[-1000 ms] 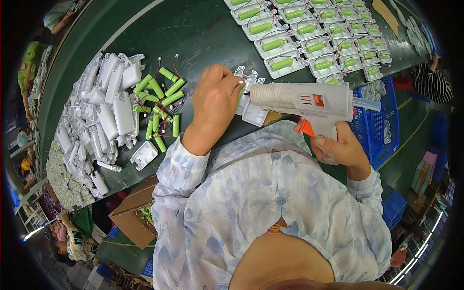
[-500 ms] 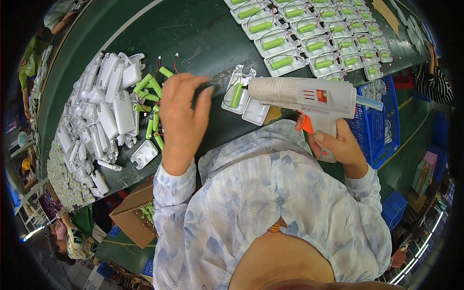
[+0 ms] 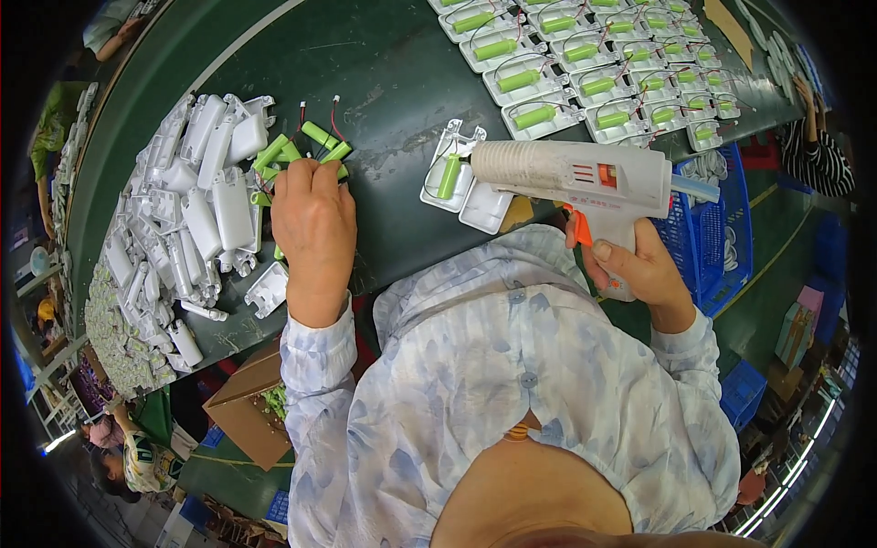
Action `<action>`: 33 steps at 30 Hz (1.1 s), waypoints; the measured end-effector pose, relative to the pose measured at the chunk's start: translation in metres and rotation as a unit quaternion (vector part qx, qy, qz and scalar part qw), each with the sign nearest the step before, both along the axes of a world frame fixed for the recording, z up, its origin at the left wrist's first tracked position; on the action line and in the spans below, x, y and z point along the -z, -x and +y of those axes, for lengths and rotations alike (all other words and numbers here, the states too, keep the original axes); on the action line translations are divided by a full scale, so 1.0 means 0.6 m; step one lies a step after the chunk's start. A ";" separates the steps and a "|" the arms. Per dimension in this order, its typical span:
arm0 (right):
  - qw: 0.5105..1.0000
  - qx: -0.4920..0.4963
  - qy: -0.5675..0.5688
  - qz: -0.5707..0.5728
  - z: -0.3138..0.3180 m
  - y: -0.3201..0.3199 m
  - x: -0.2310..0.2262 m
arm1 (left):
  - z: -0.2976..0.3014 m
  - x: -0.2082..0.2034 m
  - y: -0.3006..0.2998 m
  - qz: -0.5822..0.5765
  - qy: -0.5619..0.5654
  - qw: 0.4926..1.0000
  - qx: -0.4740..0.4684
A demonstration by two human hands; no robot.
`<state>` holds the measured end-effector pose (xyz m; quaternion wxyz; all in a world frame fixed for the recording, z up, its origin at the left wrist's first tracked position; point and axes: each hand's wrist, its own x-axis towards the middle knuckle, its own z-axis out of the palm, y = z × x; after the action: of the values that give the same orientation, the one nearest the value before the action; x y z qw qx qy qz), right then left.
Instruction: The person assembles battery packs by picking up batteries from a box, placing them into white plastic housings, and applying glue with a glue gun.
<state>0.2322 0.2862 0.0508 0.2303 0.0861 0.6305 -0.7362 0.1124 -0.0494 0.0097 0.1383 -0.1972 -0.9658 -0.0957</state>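
My right hand (image 3: 644, 265) grips a pale hot glue gun (image 3: 575, 178) with an orange trigger, a finger at the trigger. Its nozzle is at a green cylindrical battery (image 3: 449, 176) lying in a white plastic shell (image 3: 438, 193); a second white shell (image 3: 485, 206) lies against it. On the left, my left hand (image 3: 315, 215) reaches down onto a pile of green batteries (image 3: 322, 135) with red and black leads. Its fingers are bent and pressed together; their tips are hidden, so what they hold does not show.
A heap of white shells (image 3: 201, 219) lies at the left of the green table (image 3: 384, 82). Rows of shells with batteries (image 3: 534, 116) fill the far right. Blue baskets (image 3: 744, 237) stand to the right, a cardboard box (image 3: 251, 402) at lower left. Other people work around the edges.
My left hand has moved left and down onto the green batteries, its fingers closing from a loose spread. The glue gun has barely moved.
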 end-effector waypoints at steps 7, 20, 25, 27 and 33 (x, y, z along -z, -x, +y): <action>1.000 -0.011 -0.002 -0.006 0.005 -0.003 0.004 | 0.001 -0.008 0.011 -0.042 0.028 0.999 -0.013; 0.999 -0.021 0.027 0.037 0.008 0.001 0.013 | -0.055 -0.023 0.012 -0.093 -0.269 0.957 -0.065; 0.999 -0.008 0.035 0.039 0.013 -0.003 0.018 | -0.042 -0.026 -0.021 0.052 -0.590 0.802 -0.080; 0.998 0.024 0.042 0.037 0.014 -0.008 0.015 | -0.040 -0.010 -0.035 0.037 -0.617 0.782 -0.082; 0.999 -0.009 0.024 0.020 0.038 -0.033 -0.006 | -0.003 0.029 -0.091 -0.060 -0.288 0.954 -0.063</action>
<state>0.2519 0.3093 0.0547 0.2261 0.0597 0.6177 -0.7509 0.1668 -0.0515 -0.0079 0.1362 -0.0819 -0.9144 -0.3723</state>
